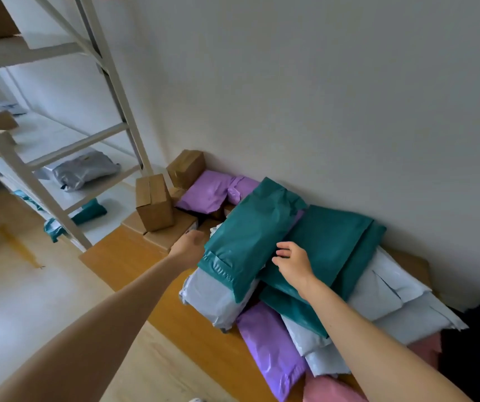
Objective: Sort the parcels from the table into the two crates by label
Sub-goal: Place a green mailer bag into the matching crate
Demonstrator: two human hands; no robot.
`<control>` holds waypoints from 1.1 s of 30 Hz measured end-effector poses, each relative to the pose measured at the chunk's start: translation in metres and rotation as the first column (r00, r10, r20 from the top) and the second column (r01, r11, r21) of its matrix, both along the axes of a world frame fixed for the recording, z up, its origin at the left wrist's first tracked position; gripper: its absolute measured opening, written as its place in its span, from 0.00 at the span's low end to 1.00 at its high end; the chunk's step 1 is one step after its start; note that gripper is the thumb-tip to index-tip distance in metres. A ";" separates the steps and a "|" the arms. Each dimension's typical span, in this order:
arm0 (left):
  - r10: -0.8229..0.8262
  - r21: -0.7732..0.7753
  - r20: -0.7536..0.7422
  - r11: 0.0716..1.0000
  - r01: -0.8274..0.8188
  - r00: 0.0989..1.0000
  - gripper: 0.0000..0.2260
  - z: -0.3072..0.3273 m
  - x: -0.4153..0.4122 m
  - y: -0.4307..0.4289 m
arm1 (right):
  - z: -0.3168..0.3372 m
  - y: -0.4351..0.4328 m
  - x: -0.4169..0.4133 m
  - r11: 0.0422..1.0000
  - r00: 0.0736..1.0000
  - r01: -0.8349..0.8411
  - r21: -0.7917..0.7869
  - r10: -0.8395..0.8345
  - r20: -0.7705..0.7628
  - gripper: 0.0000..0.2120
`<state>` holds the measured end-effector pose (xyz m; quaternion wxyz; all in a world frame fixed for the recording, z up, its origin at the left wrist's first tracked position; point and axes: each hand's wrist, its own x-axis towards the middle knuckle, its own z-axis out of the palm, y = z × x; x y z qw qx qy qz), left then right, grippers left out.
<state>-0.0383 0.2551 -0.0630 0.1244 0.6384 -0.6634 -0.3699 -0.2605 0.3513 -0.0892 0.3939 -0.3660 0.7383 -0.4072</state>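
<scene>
A pile of parcels covers the wooden table [134, 256] against the wall. On top lies a teal mailer bag [250, 233], tilted, with a second teal bag [334, 242] to its right. My left hand [189, 246] reaches at the top bag's left edge, fingers curled; whether it grips is unclear. My right hand [293, 262] hovers over the seam between the two teal bags, fingers spread, holding nothing. Grey-white bags [212, 300], purple bags [270, 346] and pink bags [331, 393] lie lower in the pile. No crates are in view.
Cardboard boxes [154, 201] stand at the table's far left end, with purple bags [206, 192] behind them. A white metal shelf rack [58, 158] on the left holds a silver bag [85, 169] and teal bags [90, 211]. The white wall runs directly behind the table.
</scene>
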 end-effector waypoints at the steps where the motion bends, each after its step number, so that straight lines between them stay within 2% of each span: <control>1: -0.045 -0.012 0.011 0.999 0.045 0.999 0.09 -0.002 -0.001 -0.012 | -0.001 -0.004 0.003 1.000 1.000 0.026 0.001 -0.026 -0.012 0.18; 3: -0.107 -0.033 0.003 0.994 0.107 0.994 0.06 -0.007 -0.004 -0.036 | 0.000 -0.011 0.010 0.995 0.995 0.100 0.000 -0.100 -0.021 0.18; 7: -0.240 0.031 -0.022 0.970 0.241 0.971 0.17 -0.019 -0.008 -0.074 | -0.001 -0.018 0.026 0.974 0.976 0.219 0.053 -0.219 -0.007 0.20; 12: -0.370 0.100 -0.073 0.921 0.376 0.926 0.16 -0.029 -0.017 -0.097 | -0.011 -0.019 0.046 0.940 0.946 0.313 0.135 -0.320 0.039 0.27; 17: -0.427 0.183 -0.107 0.879 0.440 0.898 0.17 -0.042 -0.025 -0.106 | -0.015 -0.029 0.061 0.901 0.896 0.408 0.149 -0.426 0.123 0.25; 24: -0.325 0.277 -0.226 0.882 0.380 0.918 0.17 -0.057 -0.032 -0.124 | -0.018 -0.044 0.067 0.860 0.843 0.503 0.084 -0.510 0.170 0.14; 27: -0.248 0.342 -0.308 0.872 0.350 0.918 0.17 -0.057 -0.033 -0.124 | -0.021 -0.044 0.069 0.849 0.829 0.526 0.060 -0.527 0.186 0.13; 33: -0.212 0.357 -0.357 0.869 0.343 0.910 0.17 -0.047 -0.025 -0.110 | -0.007 -0.028 0.076 0.844 0.825 0.536 0.008 -0.526 0.206 0.14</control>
